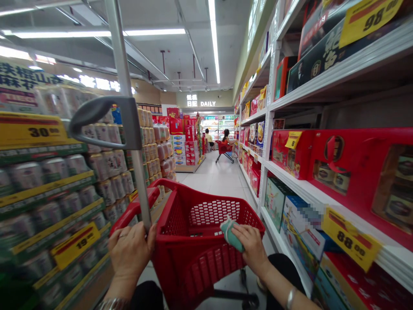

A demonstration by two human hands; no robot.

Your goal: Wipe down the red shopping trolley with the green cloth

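A red plastic shopping cart with a mesh-walled basket stands in front of me, its wheels on the tiled floor. My left hand is wrapped around the cart's red handle at the near left corner. A metal pole with a grey loop grip rises beside that hand. My right hand rests on the cart's near right rim, pressing a teal cloth pouch against it. The basket's floor is partly hidden by its near wall.
White shelves with red gift boxes and yellow price tags run along the right. Stacks of shrink-wrapped cans line the left. Far down the tiled aisle, a person stands with another red cart, with a second person nearby.
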